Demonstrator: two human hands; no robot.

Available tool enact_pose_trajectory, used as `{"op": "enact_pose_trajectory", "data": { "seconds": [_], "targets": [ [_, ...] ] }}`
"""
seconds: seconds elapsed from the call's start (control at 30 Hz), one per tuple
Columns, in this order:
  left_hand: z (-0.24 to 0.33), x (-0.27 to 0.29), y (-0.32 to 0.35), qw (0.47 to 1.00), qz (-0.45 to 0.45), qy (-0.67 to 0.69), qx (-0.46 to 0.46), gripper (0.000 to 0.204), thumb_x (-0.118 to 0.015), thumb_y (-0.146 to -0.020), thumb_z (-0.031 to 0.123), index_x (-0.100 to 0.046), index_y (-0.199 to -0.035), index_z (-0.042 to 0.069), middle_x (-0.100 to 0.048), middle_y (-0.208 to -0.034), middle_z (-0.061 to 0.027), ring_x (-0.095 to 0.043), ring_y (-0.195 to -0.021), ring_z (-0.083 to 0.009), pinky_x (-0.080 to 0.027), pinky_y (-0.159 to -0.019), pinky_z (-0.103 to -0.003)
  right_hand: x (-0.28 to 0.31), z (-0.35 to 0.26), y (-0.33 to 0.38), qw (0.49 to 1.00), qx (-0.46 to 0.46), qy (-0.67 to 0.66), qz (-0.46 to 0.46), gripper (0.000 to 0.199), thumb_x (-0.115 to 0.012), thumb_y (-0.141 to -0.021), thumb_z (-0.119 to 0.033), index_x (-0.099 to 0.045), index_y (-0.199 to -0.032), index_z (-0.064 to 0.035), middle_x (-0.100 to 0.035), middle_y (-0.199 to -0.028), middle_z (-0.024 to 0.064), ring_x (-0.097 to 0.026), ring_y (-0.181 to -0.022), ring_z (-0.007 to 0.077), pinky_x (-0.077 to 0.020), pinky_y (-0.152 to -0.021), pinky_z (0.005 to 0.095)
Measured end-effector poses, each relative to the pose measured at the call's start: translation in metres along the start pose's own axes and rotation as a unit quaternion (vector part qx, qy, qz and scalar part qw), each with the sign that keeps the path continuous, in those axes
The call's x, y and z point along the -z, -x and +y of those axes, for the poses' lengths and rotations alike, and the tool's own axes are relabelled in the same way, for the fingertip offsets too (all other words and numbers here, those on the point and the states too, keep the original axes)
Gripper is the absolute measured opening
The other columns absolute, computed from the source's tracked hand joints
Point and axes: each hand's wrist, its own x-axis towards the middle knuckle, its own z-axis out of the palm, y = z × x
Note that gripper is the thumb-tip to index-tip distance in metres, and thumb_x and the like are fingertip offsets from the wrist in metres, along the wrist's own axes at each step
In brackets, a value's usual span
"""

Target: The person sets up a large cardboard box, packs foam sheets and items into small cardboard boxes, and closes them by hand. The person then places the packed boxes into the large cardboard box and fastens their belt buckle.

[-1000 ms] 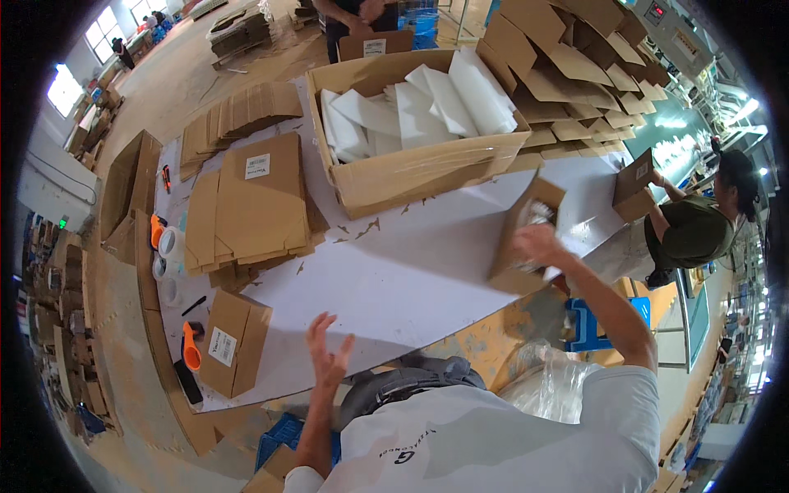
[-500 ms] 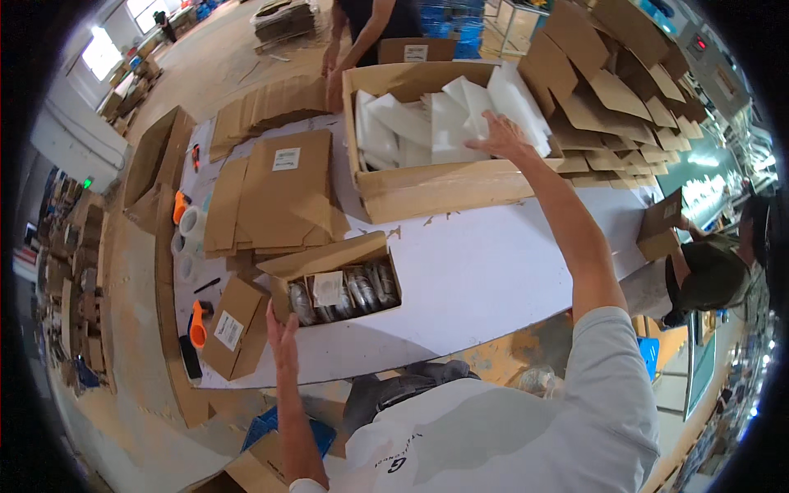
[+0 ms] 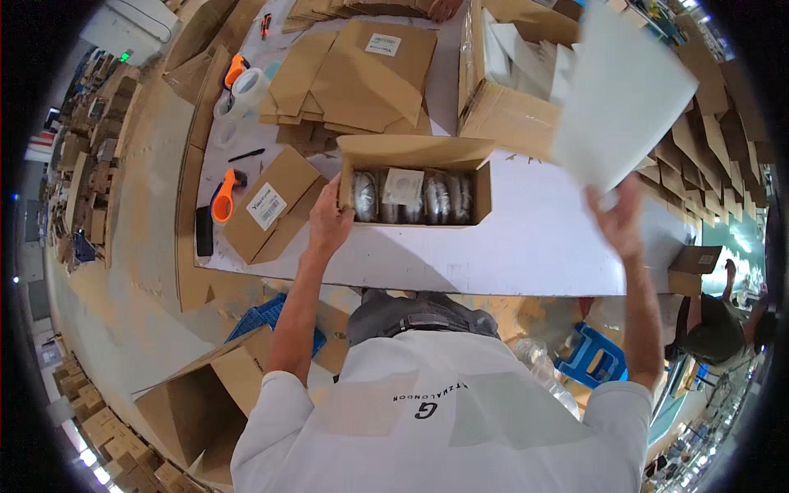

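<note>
While your left hand (image 3: 330, 220) grips open box (image 3: 415, 149) at left end, right hand (image 3: 620, 220) pinches sheet (image 3: 626, 94) low; likely light, soft, bendy: hold by edge.

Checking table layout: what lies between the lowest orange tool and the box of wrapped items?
Head view: a closed labelled box and the left hand, touching the open box.

An open stretch of surface (image 3: 542, 238) gives room to pass between the right hand (image 3: 618, 218) and the open box (image 3: 483, 195), and along its near side. The box's top lies open, with a raised flap (image 3: 415, 149) walling off the far side. The left hand (image 3: 329, 223) and a closed box (image 3: 279, 209) crowd the left; a large carton (image 3: 505, 119) and a foam sheet (image 3: 629, 90) obstruct the far right.
</note>
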Motion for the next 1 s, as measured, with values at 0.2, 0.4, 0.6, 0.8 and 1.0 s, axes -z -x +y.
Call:
{"op": "enact_pose_trajectory", "data": {
  "seconds": [0.2, 0.4, 0.6, 0.8, 1.0],
  "targets": [
    [0.008, -0.014, 0.012, 0.997, -0.066, 0.027, -0.013, 0.064, -0.063, -0.084, 0.004, -0.042, -0.144, 0.006, -0.063, -0.119, -0.0182, -0.064, -0.105, -0.032, -0.051, -0.091, -0.039, -0.126, -0.073, 0.016, 0.955, 0.073, -0.001, -0.287, 0.028, -0.07, -0.072, -0.004, -0.055, -0.095, -0.0052, -0.061, -0.09, 0.0134, -0.064, -0.089, 0.0307, -0.0522, -0.071, 0.0432],
    [0.016, 0.001, 0.007, 0.976, -0.17, 0.09, 0.101, 0.078, -0.064, -0.081, 0.006, -0.032, -0.153, 0.01, -0.061, -0.121, -0.0149, -0.062, -0.103, -0.0269, -0.051, -0.09, -0.036, -0.202, -0.036, 0.012, 0.855, -0.005, 0.272, -0.442, 0.038, -0.071, -0.072, -0.003, -0.057, -0.107, -0.0011, -0.068, -0.102, 0.0178, -0.068, -0.096, 0.036, -0.0549, -0.078, 0.0467],
    [-0.005, -0.005, -0.01, 0.871, -0.117, 0.455, 0.143, 0.084, -0.07, -0.082, 0.012, -0.028, -0.155, 0.009, -0.045, -0.143, -0.0132, -0.04, -0.134, -0.0279, -0.035, -0.11, -0.036, -0.202, -0.041, -0.009, 0.787, -0.051, 0.236, -0.568, 0.056, -0.072, -0.071, -0.005, -0.052, -0.123, 0.0017, -0.068, -0.11, 0.0195, -0.066, -0.105, 0.0345, -0.0549, -0.083, 0.0473],
    [-0.008, -0.09, -0.02, 0.956, -0.046, 0.279, 0.073, 0.104, -0.083, -0.073, 0.012, -0.02, -0.154, 0.002, -0.046, -0.141, -0.0188, -0.043, -0.132, -0.0308, -0.035, -0.111, -0.042, -0.182, -0.026, 0.003, 0.844, -0.018, 0.166, -0.51, 0.057, -0.067, -0.075, -0.002, -0.049, -0.128, 0.0014, -0.065, -0.111, 0.0205, -0.066, -0.103, 0.0322, -0.0542, -0.085, 0.0428],
    [-0.013, -0.08, -0.023, 0.976, -0.073, 0.2, -0.034, 0.096, -0.077, -0.083, 0.016, -0.014, -0.155, 0.005, -0.045, -0.14, -0.018, -0.045, -0.13, -0.0286, -0.039, -0.108, -0.041, -0.121, 0.049, 0.053, 0.893, -0.277, -0.325, -0.141, 0.059, -0.063, -0.091, -0.007, -0.042, -0.146, -0.0081, -0.057, -0.132, 0.0152, -0.062, -0.109, 0.0204, -0.0507, -0.094, 0.033]
  ]
}}
